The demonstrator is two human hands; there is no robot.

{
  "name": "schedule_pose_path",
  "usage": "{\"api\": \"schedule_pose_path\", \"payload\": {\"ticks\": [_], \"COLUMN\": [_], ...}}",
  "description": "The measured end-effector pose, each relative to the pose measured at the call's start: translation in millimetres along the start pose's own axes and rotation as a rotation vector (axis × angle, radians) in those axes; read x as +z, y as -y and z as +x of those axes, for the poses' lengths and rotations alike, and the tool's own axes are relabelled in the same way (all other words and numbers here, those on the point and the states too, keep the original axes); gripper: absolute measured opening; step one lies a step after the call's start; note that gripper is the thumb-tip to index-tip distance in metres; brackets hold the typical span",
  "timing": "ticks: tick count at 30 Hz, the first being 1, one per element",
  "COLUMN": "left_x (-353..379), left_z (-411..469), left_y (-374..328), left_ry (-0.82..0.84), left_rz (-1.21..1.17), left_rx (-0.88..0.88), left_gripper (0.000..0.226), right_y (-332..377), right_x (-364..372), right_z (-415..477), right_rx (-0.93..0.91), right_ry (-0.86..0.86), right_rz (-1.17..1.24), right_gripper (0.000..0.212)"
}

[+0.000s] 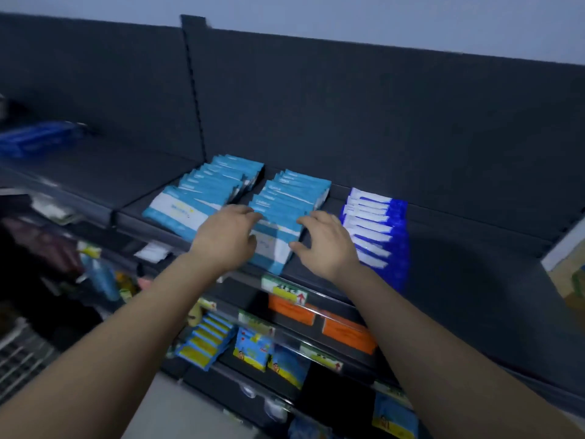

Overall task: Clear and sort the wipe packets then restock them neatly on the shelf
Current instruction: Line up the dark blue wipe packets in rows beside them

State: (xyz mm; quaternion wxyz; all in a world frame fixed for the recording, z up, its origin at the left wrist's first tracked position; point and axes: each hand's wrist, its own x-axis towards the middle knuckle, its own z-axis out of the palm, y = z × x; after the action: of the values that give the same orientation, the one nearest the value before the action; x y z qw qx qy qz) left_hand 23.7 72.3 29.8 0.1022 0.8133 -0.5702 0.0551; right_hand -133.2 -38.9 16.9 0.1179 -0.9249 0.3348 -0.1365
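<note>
We see the dark top shelf [459, 248] carrying three rows of wipe packets, all leaning back: left light-blue row [202, 191], middle light-blue row [294, 191] just beside it, dark-blue row [376, 229] at the right. Both forearms reach up to the middle row. Left hand [224, 239] curls round the front packet [273, 248] at its left edge; right hand [329, 245] pinches its right edge, thumb low, fingers on top. That packet heads the middle row at the shelf lip. Price tag [285, 289] sits just below it. Motion blur throughout.
</note>
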Motion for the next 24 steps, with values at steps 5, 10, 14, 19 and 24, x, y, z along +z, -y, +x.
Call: {"api": "schedule_pose_path", "payload": {"ticks": [5, 10, 14, 19, 24], "left_x": [-29.9, -57.0, -77.0, -99.6, -111.6], "left_z": [-65.3, -149.7, -213.1, -279.0, -329.6], "left_y": [109.3, 225.2, 312.6, 401.6, 475.0], "left_ry": [0.018, 0.052, 0.082, 0.081, 0.103], "left_rz": [0.194, 0.258, 0.325, 0.355, 0.38], "left_rx": [-0.273, -0.49, -0.618, -0.765, -0.902], "left_gripper": [0.03, 0.03, 0.029, 0.03, 0.032], "right_y": [115.8, 248.5, 347.6, 458.4, 545.3], "right_x": [37.4, 90.9, 133.5, 179.7, 213.1], "right_z": [31.5, 48.8, 57.7, 70.8, 85.5], "right_rx": [-0.257, -0.439, -0.555, -0.681, -0.801], "right_ry": [0.072, 0.163, 0.247, 0.333, 0.402], "right_rz": [-0.007, -0.021, -0.044, -0.054, -0.058], "right_gripper": [0.055, 0.049, 0.045, 0.046, 0.047]}}
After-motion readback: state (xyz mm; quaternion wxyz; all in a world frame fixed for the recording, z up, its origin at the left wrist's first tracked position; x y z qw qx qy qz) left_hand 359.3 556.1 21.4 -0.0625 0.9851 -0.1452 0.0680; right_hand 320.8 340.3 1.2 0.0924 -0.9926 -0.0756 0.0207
